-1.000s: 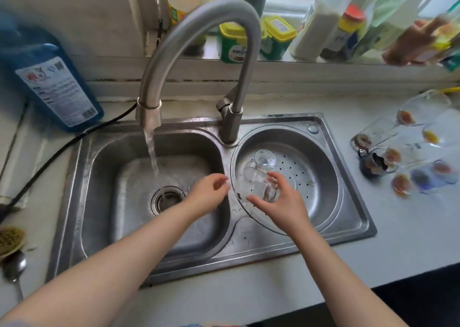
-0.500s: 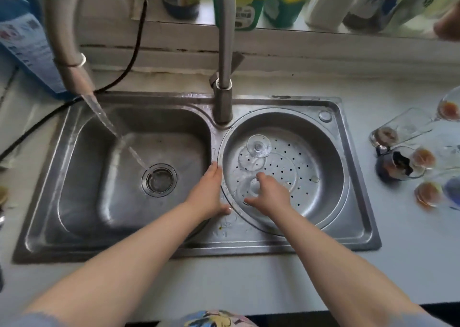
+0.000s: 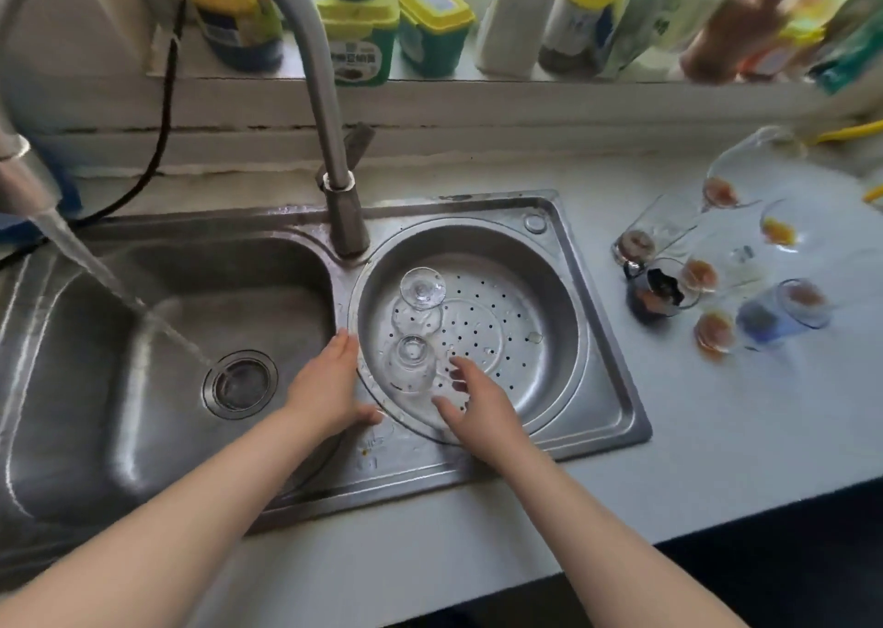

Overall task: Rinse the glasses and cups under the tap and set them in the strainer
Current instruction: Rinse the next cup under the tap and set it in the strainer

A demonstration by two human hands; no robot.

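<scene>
Over the strainer [image 3: 549, 264], left hand [image 3: 329, 383] flat on its rim, right hand [image 3: 478, 398] loose-fingered beside upturned glass [image 3: 411, 364]

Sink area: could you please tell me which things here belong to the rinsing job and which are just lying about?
Job: tap, strainer, two rinsed glasses in it, dirty glasses on the counter, both hands.
Lying about: bottles and jars on the sill, black cable.

A pale counter [image 3: 716, 436] carries a steel double sink [image 3: 616, 355] set into it. At three o'clock from the sink, a cluster of dirty glasses [image 3: 707, 273] lies tipped on the counter, a blue glass [image 3: 783, 316] among them. A black cable [image 3: 143, 183] trails across the counter at ten o'clock.
</scene>
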